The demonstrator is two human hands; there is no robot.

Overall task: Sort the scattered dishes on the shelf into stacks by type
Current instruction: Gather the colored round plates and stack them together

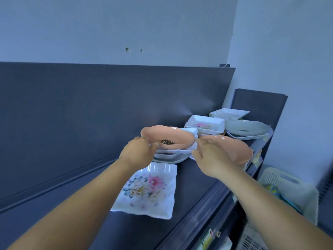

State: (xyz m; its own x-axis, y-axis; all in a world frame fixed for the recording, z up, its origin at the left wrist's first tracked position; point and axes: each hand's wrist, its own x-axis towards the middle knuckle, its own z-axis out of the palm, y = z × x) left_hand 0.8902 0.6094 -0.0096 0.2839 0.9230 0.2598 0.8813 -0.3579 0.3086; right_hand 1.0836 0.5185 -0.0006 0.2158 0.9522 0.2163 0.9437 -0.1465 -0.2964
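A person's two bare hands each hold a salmon-pink bowl above a dark shelf (198, 192) set against a dark back panel (108, 98) and a pale wall (126, 24). The left hand (138, 150) pinches the near rim of the left pink bowl (167, 136), which bears a dark mark inside and sits over a stack of white dishes (171, 156). The right hand (212, 156) curls its fingers round the near rim of the right pink bowl (232, 150), held tilted just beside the first, at its 3 o'clock. Directly below the left hand, at 6 o'clock from the stack, a square white plate with a flower print (149, 190) lies flat on the shelf. At 1 o'clock from the bowls, toward the shelf's far end, stand a square floral dish (205, 125), a round pale-green plate (246, 128) and, behind them, a white square dish (228, 113). A white plastic basket (288, 188) stands off the shelf's edge at 4 o'clock.
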